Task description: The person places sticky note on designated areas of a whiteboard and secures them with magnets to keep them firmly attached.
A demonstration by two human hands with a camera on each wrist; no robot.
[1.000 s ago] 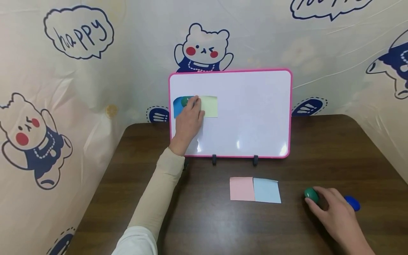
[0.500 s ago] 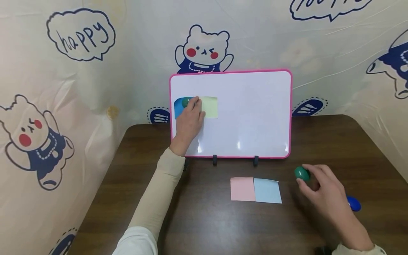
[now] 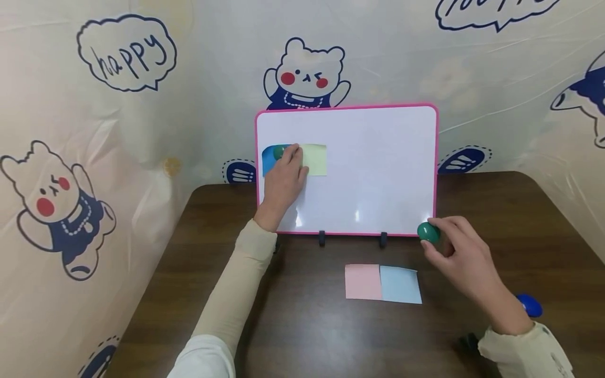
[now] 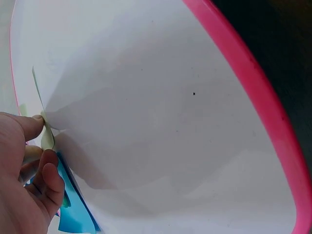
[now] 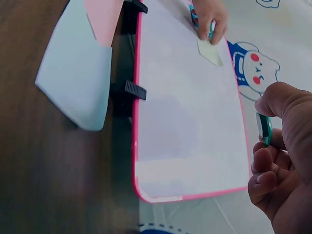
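Observation:
My left hand [image 3: 283, 176] is at the whiteboard [image 3: 368, 168], its thumb and fingers pinching the light green paper note [image 3: 314, 160] at its left side. Just left of that, a blue note [image 3: 269, 160] lies on the board under a round green magnet [image 3: 279, 153], both partly hidden by the hand. The left wrist view shows the green note [image 4: 48, 139] curling between thumb and fingers. My right hand [image 3: 465, 257] pinches a second green magnet [image 3: 428, 232] between thumb and fingertips, raised in front of the board's lower right corner. This magnet [image 5: 264, 129] appears edge-on in the right wrist view.
A pink note [image 3: 363, 282] and a light blue note [image 3: 400, 284] lie side by side on the brown table [image 3: 307, 325]. A blue magnet [image 3: 529, 305] sits right of my right forearm. Black clips [image 3: 383, 240] support the board's lower edge.
My right hand has lifted the green magnet from the table and carried it up and left toward the whiteboard. My left hand has stayed at the green note.

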